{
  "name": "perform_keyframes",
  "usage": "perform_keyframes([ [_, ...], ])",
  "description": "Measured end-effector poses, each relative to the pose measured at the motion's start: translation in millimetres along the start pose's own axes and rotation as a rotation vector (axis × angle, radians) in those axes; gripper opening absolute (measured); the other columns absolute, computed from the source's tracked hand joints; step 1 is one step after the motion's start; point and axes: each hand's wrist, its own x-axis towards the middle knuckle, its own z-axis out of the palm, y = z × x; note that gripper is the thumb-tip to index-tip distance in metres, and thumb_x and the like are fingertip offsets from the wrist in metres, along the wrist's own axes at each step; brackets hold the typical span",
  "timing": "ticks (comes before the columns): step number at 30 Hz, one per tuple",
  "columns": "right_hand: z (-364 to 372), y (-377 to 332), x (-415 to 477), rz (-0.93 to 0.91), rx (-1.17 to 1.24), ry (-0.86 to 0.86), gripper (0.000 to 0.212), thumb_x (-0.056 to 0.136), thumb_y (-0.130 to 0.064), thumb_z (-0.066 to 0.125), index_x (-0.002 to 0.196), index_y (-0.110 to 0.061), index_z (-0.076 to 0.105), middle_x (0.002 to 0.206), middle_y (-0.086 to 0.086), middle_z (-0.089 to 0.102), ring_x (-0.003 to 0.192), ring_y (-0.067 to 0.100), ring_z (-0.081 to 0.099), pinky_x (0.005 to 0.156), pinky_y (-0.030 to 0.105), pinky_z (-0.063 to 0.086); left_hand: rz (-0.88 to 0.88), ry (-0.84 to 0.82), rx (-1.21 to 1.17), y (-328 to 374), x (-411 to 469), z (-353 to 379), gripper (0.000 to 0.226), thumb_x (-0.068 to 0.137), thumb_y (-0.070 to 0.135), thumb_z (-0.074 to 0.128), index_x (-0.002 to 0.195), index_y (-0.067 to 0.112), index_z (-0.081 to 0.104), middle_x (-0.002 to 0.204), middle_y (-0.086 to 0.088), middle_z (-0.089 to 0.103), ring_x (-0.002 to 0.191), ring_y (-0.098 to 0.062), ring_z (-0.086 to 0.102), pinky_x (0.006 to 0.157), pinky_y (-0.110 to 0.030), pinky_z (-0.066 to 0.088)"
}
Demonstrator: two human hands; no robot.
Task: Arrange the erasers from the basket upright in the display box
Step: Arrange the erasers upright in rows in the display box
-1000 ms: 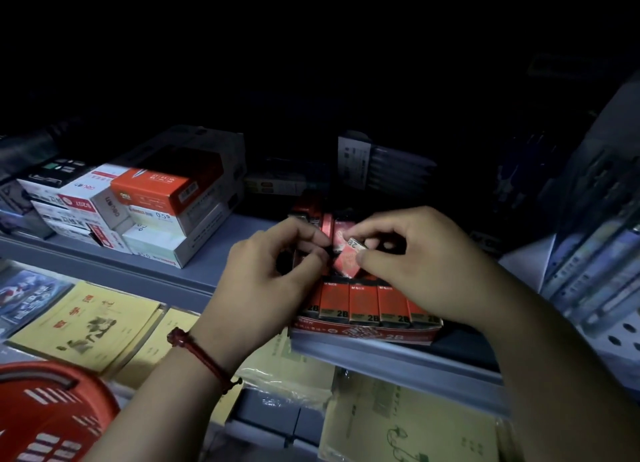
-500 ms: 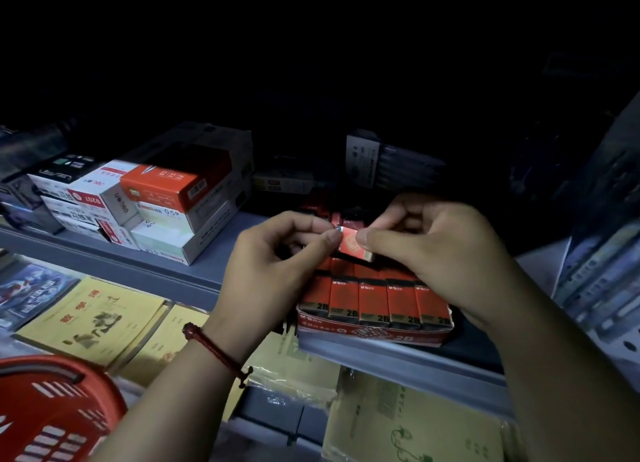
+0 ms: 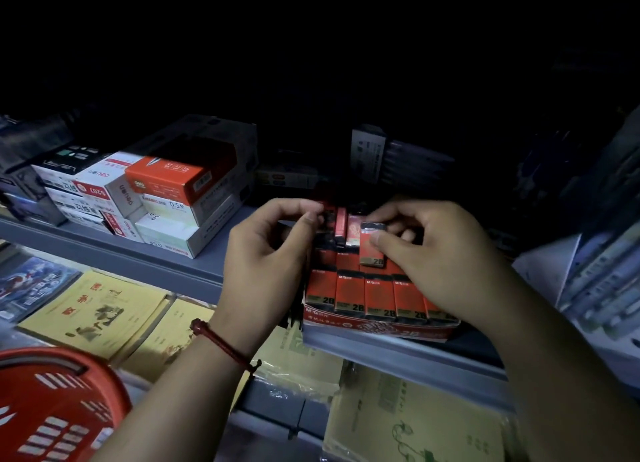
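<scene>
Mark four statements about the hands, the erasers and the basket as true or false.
1. The right hand pinches an eraser over the display box. True.
2. The red basket stands on the shelf beside the box. False: it is at the lower left, below that shelf.
3. The front row of erasers stands upright in the box. True.
4. The red cord bracelet is on the right wrist. False: it is on the left wrist.
</scene>
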Motion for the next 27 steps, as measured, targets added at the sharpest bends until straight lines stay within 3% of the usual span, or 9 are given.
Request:
perform_keyframes([
  [3,-5,-1,-1,-0.001,-0.071,-0.017,0.013,0.093,-0.025,0.068,0.096,-0.037,0.072,0.079,-0.014,0.065,0.068,0.006,0.063,0.057,0.020,0.048,-0.010,0.010,0.018,-1,0,1,0.016,0.100,0.011,0.062,0.097,0.020,0.075,0.076,-0.029,0.062,0.063,-0.023,0.050,0.062,-0.039,0.044],
  [5,-8,-4,-3,-0.016,-0.150,-0.063,0.010,0.092,-0.027,0.068,0.093,-0.036,0.072,0.081,-0.017,0.068,0.070,0.006,0.066,0.063,0.025,0.055,-0.011,0.006,0.026,-3,1,1,0.016,0.101,0.011,0.062,0.098,0.021,0.075,0.063,-0.012,0.058,0.058,-0.021,0.048,0.058,-0.034,0.040],
  [7,-9,-6,-5,-0.026,-0.213,-0.095,0.009,0.092,-0.026,0.068,0.090,-0.033,0.074,0.083,-0.021,0.068,0.074,-0.001,0.064,0.063,0.015,0.050,-0.015,-0.006,0.048,-5,1,2,0.014,0.101,0.011,0.063,0.098,0.019,0.074,0.061,-0.001,0.059,0.053,-0.012,0.051,0.053,-0.027,0.041],
  [9,-9,-7,-6,-0.013,-0.237,-0.099,0.009,0.092,-0.029,0.068,0.093,-0.032,0.076,0.089,-0.023,0.068,0.071,-0.004,0.065,0.061,0.013,0.049,-0.018,-0.015,0.064,-5,0,2,0.013,0.100,0.011,0.063,0.099,0.018,0.073,0.062,0.000,0.063,0.052,-0.005,0.057,0.049,-0.024,0.045],
  [13,-8,-8,-5,0.001,-0.257,-0.089,0.012,0.093,-0.031,0.069,0.087,-0.031,0.079,0.101,-0.021,0.072,0.080,0.000,0.067,0.073,0.016,0.054,-0.001,-0.035,0.103,-2,-2,3,0.013,0.100,0.014,0.063,0.097,0.021,0.074,0.079,-0.021,0.068,0.062,-0.021,0.059,0.056,-0.037,0.050],
  [18,-4,-5,-1,-0.015,-0.225,-0.033,0.013,0.088,-0.029,0.074,0.076,-0.031,0.070,0.086,-0.019,0.068,0.083,-0.005,0.062,0.079,0.017,0.053,0.004,-0.039,0.140,-3,-1,3,0.014,0.099,0.015,0.065,0.095,0.024,0.074,0.084,-0.002,0.073,0.069,-0.019,0.065,0.062,-0.047,0.057],
  [21,0,-6,2,0.000,-0.179,0.041,0.003,0.090,-0.032,0.071,0.092,-0.032,0.069,0.091,-0.020,0.067,0.083,-0.009,0.057,0.065,0.005,0.043,0.013,-0.034,0.156,-5,0,3,0.015,0.099,0.015,0.065,0.095,0.025,0.075,0.086,0.001,0.074,0.072,-0.019,0.068,0.067,-0.043,0.057],
  [24,7,-9,4,-0.047,-0.254,0.051,0.034,0.095,-0.037,0.065,0.129,-0.033,0.064,0.121,-0.014,0.068,0.101,0.000,0.063,0.088,0.019,0.051,0.020,-0.032,0.172,-5,0,4,0.014,0.099,0.016,0.065,0.095,0.025,0.075,0.087,0.001,0.075,0.077,-0.027,0.070,0.069,-0.046,0.058],
  [27,12,-12,4,-0.093,-0.361,0.024,0.040,0.098,-0.033,0.061,0.137,-0.031,0.058,0.129,-0.008,0.066,0.116,0.012,0.062,0.097,0.029,0.050,0.029,-0.022,0.180,-4,1,4,0.015,0.099,0.014,0.066,0.095,0.025,0.074,0.086,0.002,0.074,0.073,-0.025,0.068,0.067,-0.044,0.056],
])
